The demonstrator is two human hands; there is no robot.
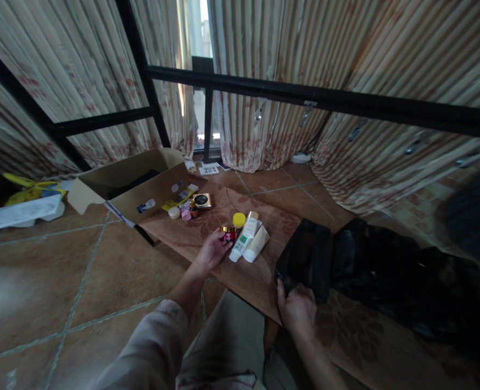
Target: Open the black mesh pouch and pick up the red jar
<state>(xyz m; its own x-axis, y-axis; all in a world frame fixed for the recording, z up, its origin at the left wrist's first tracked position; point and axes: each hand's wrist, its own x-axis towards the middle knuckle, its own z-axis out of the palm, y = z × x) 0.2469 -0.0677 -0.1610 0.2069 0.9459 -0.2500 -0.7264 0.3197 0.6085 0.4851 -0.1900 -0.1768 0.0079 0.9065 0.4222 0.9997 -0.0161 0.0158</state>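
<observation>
My left hand is closed around a small red jar with a gold lid, just above the cloth-covered bench. Beside it lie a white and green tube with a gold cap and a shorter cream tube. A round yellow lid or jar sits behind them. My right hand grips the near edge of a black mesh bag, its fingertips partly hidden.
An open cardboard box stands at the bench's far left end. Near it are a gold compact, a brown bottle, a pink jar and a cream-lidded jar. Black plastic covers the right side. Black rails and curtains stand behind.
</observation>
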